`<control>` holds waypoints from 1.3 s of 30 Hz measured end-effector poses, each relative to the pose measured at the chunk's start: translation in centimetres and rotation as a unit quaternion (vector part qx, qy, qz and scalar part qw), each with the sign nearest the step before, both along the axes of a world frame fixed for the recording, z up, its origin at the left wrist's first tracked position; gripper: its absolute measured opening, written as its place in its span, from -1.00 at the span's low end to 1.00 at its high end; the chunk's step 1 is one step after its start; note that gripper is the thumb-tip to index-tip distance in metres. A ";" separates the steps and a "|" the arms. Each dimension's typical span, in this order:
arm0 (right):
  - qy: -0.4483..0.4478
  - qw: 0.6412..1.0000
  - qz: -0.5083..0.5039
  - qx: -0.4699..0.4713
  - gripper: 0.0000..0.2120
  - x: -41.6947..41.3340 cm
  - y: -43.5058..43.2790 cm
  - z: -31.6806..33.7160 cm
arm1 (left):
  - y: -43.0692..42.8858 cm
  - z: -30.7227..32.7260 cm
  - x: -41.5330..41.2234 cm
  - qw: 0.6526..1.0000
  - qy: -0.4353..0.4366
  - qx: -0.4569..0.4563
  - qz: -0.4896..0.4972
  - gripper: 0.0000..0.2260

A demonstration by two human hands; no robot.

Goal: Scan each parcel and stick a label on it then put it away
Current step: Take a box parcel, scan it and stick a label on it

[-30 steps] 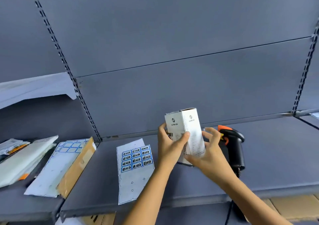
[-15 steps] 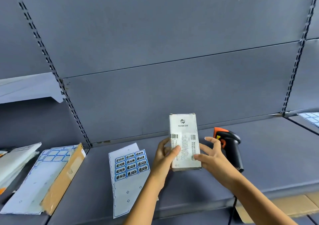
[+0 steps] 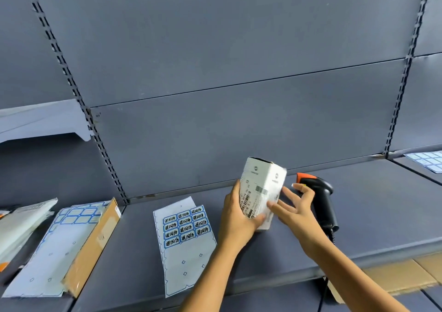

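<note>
Through the head camera I look down at a dark grey metal shelf [image 3: 382, 216] with a slotted back wall. In the middle, held in the air just above the shelf and tilted a little to the right, is the parcel, a small white box [image 3: 262, 182] with printed barcodes on the face turned toward me. The left hand [image 3: 234, 218] grips it from the left side, thumb curled across the lower front, fingers wrapped behind. The right hand [image 3: 296, 210] is spread wide with straight fingers; two fingertips touch the box's lower right edge and it clasps nothing. Just behind that hand a black barcode scanner [image 3: 320, 199] with an orange tip stands upright on the shelf, apart from both hands. To the left of the left hand lies a label sheet [image 3: 184, 237] flat on the shelf — blue-bordered stickers with black characters fill its upper half, the lower half is peeled bare. Further left, on the neighbouring shelf bay, a flat brown cardboard parcel [image 3: 95, 247] lies with another sheet of blue-edged labels [image 3: 59, 240] resting on top, and beside it white plastic mailers [image 3: 21, 225]. At the far right edge, one more label sheet [image 3: 428, 163] is partly visible.
</note>
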State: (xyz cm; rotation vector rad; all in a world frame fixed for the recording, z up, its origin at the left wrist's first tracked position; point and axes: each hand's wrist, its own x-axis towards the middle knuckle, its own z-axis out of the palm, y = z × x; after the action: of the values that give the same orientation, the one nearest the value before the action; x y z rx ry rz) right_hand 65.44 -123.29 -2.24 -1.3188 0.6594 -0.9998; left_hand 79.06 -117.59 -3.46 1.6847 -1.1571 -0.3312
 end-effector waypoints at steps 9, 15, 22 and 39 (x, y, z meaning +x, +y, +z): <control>-0.064 0.988 -0.042 0.133 -0.41 -1.2 -0.9 1.1 | 1.4 4.1 3.8 0.940 -0.312 0.043 -0.134 -0.09; -0.095 0.981 -0.037 0.166 -0.43 -1.0 -0.4 0.4 | 3.0 1.5 5.0 0.970 0.196 0.017 -0.146 -0.14; -0.070 0.985 -0.036 0.153 -0.48 -0.4 -0.6 0.1 | 2.5 0.3 5.4 0.906 0.387 -0.033 -0.171 -0.46; 0.262 0.937 -0.193 0.128 -0.46 -3.7 -6.2 0.7 | -0.5 -2.2 6.5 0.941 0.323 -0.067 -0.081 -0.59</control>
State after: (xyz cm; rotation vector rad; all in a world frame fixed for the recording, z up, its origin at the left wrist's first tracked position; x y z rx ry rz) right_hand 61.78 -129.53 -1.50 -1.2492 1.4529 -0.8278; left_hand 85.58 -118.10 -5.69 1.2173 -0.7964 -0.8204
